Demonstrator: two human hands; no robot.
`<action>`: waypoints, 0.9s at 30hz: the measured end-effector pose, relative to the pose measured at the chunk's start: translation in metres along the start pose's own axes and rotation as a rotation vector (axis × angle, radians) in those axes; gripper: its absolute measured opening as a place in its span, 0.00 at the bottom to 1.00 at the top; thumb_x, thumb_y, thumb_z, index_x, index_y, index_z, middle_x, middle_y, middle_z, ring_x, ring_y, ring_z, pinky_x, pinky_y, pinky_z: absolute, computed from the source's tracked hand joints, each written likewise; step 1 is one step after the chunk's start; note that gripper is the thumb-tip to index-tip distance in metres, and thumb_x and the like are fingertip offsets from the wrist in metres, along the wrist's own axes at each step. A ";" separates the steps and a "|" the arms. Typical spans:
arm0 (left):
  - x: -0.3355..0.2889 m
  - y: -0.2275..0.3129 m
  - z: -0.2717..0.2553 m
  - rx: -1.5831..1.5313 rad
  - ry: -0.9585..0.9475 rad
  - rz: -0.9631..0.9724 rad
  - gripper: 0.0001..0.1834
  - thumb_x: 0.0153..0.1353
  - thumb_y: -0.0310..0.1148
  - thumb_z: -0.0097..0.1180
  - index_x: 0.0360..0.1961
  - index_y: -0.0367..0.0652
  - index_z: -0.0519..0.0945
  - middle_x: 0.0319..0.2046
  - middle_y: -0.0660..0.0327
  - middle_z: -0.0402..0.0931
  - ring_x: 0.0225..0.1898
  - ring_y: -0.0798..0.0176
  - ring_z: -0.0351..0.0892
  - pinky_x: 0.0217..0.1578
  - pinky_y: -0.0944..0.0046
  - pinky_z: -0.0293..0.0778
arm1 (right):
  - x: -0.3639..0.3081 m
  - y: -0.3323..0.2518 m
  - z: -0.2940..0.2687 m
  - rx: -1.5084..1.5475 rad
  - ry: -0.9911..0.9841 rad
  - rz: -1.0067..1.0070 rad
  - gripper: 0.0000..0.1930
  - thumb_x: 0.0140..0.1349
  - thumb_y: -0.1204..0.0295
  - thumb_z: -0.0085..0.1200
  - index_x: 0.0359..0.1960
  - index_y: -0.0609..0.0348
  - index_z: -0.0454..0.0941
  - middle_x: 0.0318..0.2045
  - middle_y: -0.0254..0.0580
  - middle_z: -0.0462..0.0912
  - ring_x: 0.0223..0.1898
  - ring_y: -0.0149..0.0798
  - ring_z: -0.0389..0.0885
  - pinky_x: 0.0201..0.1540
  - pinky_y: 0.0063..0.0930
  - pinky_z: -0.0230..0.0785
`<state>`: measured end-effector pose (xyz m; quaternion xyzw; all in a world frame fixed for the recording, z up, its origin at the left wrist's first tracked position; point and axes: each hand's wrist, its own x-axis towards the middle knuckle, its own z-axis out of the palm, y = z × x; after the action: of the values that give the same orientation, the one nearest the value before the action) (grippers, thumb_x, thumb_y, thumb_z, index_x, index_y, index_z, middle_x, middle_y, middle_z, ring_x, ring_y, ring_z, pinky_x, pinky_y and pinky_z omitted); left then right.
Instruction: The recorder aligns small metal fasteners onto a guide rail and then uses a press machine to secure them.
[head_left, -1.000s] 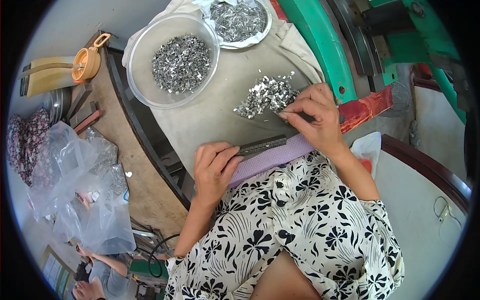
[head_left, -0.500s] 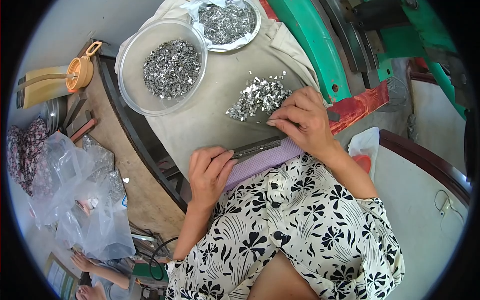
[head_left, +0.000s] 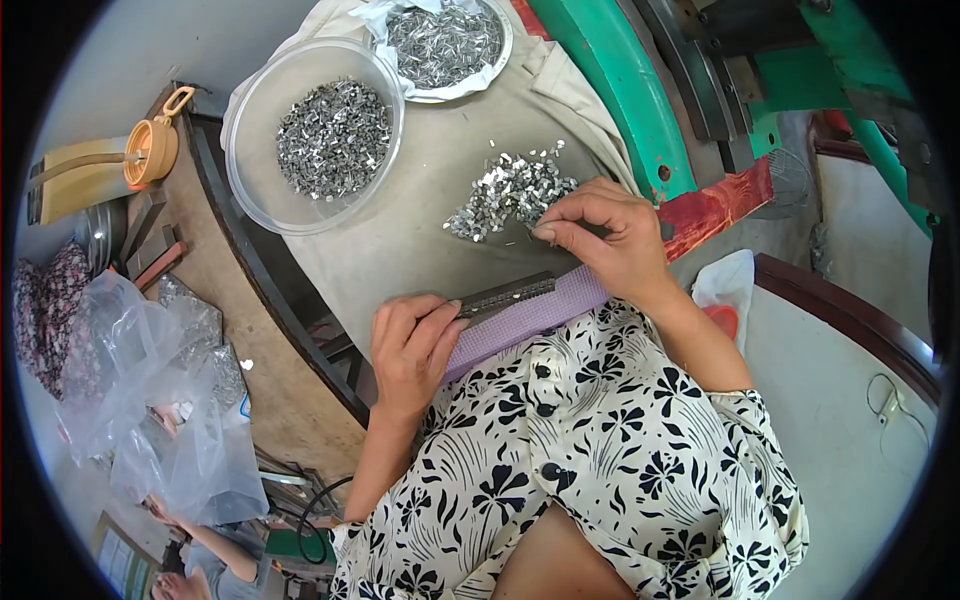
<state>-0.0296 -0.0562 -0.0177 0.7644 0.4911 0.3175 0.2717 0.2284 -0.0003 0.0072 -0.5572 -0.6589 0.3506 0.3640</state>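
My left hand [head_left: 408,348] is closed on the near-left end of a dark metal bar [head_left: 510,292] with a row of fine slots or pieces along it. The bar lies slanted along the edge of a purple textured pad [head_left: 535,318] at my lap. At the near right edge of a loose pile of small silvery metal pieces [head_left: 500,198], my right hand [head_left: 618,238] has its thumb and forefinger pinched together. Whatever is between those fingertips is too small to make out. One tiny piece lies on the cloth just below them.
A clear round tub [head_left: 240,150] of small metal pieces stands at the far left of the cloth [head_left: 420,165]. Behind it is a lined bowl [head_left: 508,50] of thin metal pieces. A green machine frame [head_left: 610,90] rises at right. Plastic bags [head_left: 190,440] and another person's arm [head_left: 225,550] are at left.
My right hand has moved slightly up, its pinched fingertips now closer to the pile's edge. My left hand stays on the bar. The whole view has shifted a little.
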 end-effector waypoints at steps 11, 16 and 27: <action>0.006 0.001 -0.005 0.038 -0.049 -0.071 0.16 0.47 0.26 0.71 0.40 0.42 0.85 0.39 0.60 0.78 0.41 0.54 0.77 0.41 0.57 0.72 | 0.001 -0.001 0.014 -0.257 -0.068 -0.209 0.06 0.47 0.71 0.71 0.28 0.52 0.87 0.32 0.28 0.83 0.43 0.39 0.76 0.49 0.35 0.63; 0.000 0.008 0.003 -0.022 0.072 -0.193 0.19 0.47 0.26 0.71 0.43 0.41 0.85 0.42 0.59 0.79 0.43 0.53 0.76 0.44 0.58 0.70 | -0.004 -0.004 0.025 -0.479 -0.018 -0.186 0.06 0.46 0.67 0.71 0.27 0.47 0.88 0.35 0.23 0.80 0.48 0.39 0.70 0.54 0.39 0.52; -0.013 0.006 0.013 -0.116 0.164 -0.235 0.18 0.50 0.24 0.70 0.45 0.41 0.85 0.48 0.56 0.80 0.47 0.51 0.77 0.48 0.57 0.72 | -0.004 -0.029 0.055 -0.159 -0.262 0.009 0.07 0.51 0.63 0.70 0.27 0.49 0.89 0.38 0.25 0.78 0.53 0.42 0.64 0.58 0.45 0.47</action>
<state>-0.0204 -0.0715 -0.0252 0.6560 0.5787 0.3727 0.3096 0.1671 -0.0113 0.0049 -0.5367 -0.7240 0.3684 0.2281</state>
